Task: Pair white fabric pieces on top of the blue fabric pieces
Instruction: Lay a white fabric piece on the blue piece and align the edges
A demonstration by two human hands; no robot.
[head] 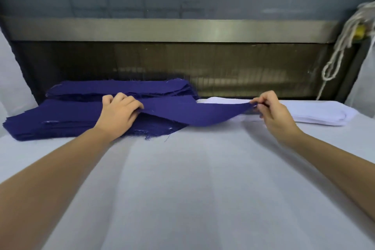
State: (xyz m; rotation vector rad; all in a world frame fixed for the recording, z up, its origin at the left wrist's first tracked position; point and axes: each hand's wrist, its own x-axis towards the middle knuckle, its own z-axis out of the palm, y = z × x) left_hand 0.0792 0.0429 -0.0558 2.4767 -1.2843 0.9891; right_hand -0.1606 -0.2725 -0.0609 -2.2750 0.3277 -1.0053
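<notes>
Both hands reach forward over the white-covered table (182,189), well apart, with 1 blue fabric piece (192,112) stretched between them; the left hand (117,113) lies on the near blue stack (60,119), its fingers curled over the lifted edge of that piece and gripping it; the right hand (272,111) pinches the piece's opposite end between thumb and fingertips, the other fingers bent in beside them; the piece sags slightly in the middle and hangs just above the table, its right end over the left edge of the white fabric stack (316,114); that white stack lies flat on the table beyond the right hand; a 2nd blue stack (121,88) sits behind the first, against the dark back panel (243,67); a white cord (343,46) hangs at the far right.
</notes>
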